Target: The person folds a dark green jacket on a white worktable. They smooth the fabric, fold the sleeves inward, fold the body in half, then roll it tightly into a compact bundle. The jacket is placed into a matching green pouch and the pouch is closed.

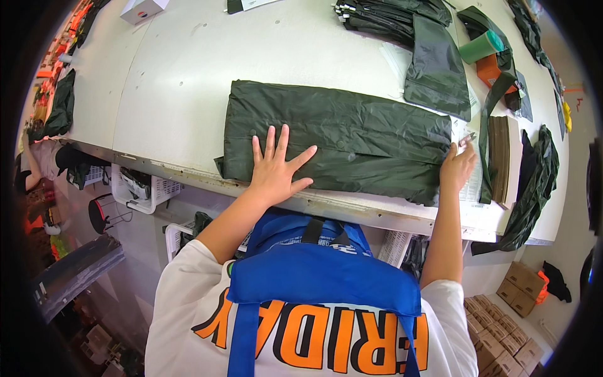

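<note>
A dark green, thin shiny garment (358,135), folded into a long rectangle, lies across the table in front of me. Snap-like round marks show on its upper face. My left hand (276,164) rests flat on the garment's left part, fingers spread. At its right end is my right hand (458,164), with the fingers bent beside the edge. A small dark-tipped thing (471,137) shows at those fingertips, too small to name. Beyond the garment, a folded dark green piece (438,75) hangs over from a pile of similar dark bundles (389,19).
To the right stand a stack of brown cardboard (500,160), a green roll (482,47), an orange box (492,68) and a crumpled dark garment (534,188). White baskets (154,195) sit under the table's front edge (207,179). Another person (39,164) is at far left.
</note>
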Action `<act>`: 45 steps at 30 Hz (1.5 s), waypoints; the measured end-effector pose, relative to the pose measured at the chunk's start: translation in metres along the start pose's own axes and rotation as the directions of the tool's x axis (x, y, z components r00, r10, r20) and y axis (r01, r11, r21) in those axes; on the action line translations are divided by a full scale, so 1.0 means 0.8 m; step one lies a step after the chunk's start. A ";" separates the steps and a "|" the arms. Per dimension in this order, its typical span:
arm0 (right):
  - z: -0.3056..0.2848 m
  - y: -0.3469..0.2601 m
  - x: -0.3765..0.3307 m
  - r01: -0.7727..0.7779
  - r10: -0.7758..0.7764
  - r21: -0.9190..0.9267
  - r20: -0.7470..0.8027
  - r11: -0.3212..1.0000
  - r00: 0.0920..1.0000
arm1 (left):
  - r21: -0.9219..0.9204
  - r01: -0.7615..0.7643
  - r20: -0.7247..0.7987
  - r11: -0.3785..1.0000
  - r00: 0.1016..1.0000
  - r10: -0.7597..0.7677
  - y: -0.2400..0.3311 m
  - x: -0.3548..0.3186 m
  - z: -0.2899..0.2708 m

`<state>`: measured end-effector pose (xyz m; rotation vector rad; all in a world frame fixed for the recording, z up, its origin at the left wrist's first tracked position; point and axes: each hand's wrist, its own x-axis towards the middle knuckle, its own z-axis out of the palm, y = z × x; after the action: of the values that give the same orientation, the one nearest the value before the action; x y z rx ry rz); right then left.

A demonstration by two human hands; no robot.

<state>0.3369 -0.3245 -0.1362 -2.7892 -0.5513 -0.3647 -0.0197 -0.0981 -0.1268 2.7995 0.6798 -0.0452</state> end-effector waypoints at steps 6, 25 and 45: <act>0.024 -0.047 -0.027 0.304 -0.263 -0.141 0.251 0.942 0.931 | -0.115 -0.041 -0.017 0.992 0.999 0.039 -0.007 0.016 -0.009; 0.043 -0.022 -0.006 0.248 -0.266 0.114 0.190 0.962 0.945 | -0.882 0.471 0.381 -0.012 0.699 -0.605 -0.150 0.051 -0.013; 0.035 -0.182 -0.150 -0.575 -0.357 0.347 0.522 -0.741 0.775 | -0.458 -0.485 -0.082 0.745 0.858 0.508 0.187 0.126 -0.087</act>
<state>0.1761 -0.2261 -0.1666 -0.3998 0.0221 0.8688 0.1358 -0.1631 -0.0326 2.3975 -0.0954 0.1361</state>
